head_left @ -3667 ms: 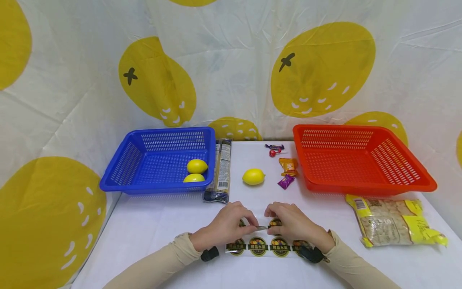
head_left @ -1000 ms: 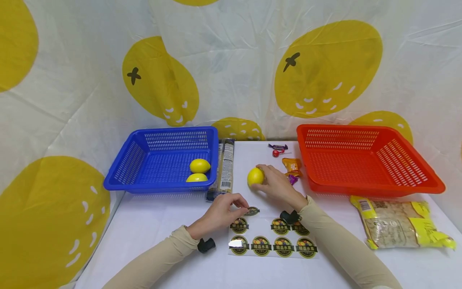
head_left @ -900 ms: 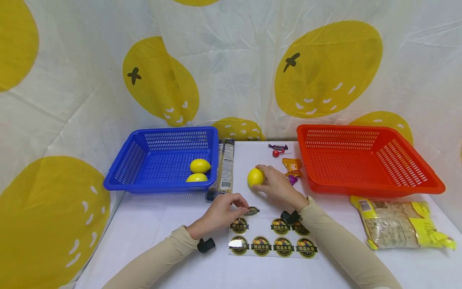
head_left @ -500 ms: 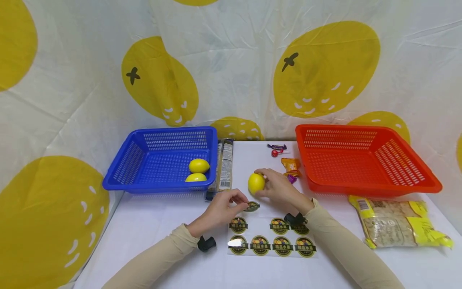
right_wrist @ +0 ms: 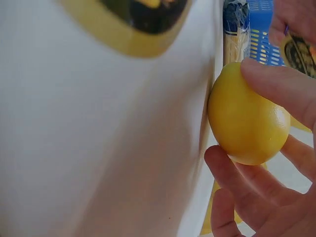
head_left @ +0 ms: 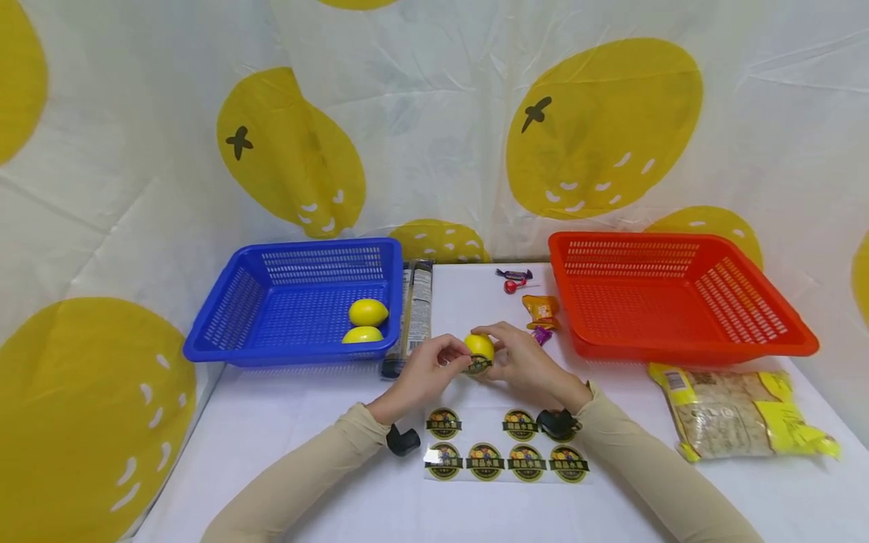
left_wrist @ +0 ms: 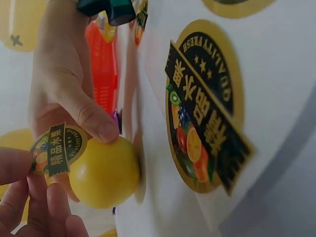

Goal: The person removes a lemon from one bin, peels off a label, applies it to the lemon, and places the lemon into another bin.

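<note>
My right hand holds a yellow lemon between thumb and fingers, close over the table; the right wrist view shows the lemon near the white surface. Between thumb and fingertip, my left hand pinches a round black-and-gold fruit sticker. That sticker is in front of the lemon's near side. In the left wrist view, the sticker overlaps the lemon's edge, and I cannot tell whether they touch. A clear sheet of stickers lies nearer to me, with one gap in its back row.
Two lemons sit in a blue basket at left. A long clear packet lies beside it. Wrapped candies and a lollipop are left of a red basket. A yellow-and-clear bag lies at front right.
First both hands were at the sheet while the lemon lay on the table. The right hand then took the lemon and drew it closer; the left hand brought the peeled sticker up to it.
</note>
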Demonstrator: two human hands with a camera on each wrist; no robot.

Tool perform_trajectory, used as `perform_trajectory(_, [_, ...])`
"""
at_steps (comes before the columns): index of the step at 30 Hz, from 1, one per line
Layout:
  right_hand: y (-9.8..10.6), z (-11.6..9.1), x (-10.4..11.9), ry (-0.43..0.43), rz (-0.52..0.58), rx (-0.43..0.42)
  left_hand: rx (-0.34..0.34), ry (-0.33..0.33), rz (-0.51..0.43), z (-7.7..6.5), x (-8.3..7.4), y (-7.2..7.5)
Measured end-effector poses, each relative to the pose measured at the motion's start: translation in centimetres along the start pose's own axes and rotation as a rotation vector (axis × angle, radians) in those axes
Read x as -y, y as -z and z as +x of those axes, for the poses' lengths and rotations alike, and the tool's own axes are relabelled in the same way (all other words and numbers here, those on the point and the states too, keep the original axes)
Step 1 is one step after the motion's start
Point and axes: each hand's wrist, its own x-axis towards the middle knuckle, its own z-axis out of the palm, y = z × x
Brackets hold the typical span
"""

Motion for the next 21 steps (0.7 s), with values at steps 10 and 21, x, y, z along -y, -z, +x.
perform_trajectory(10, [-0.4,0.1,0.2,-0.012,-0.034,-0.007,-0.024,0.018,-0.015,1.6,0.3,-0.5])
perform_trajectory(21, [-0.4,-0.1,0.4,-0.010,-0.025,-0.013,-0.043,0.034,-0.031,2.8,1.0,-1.0])
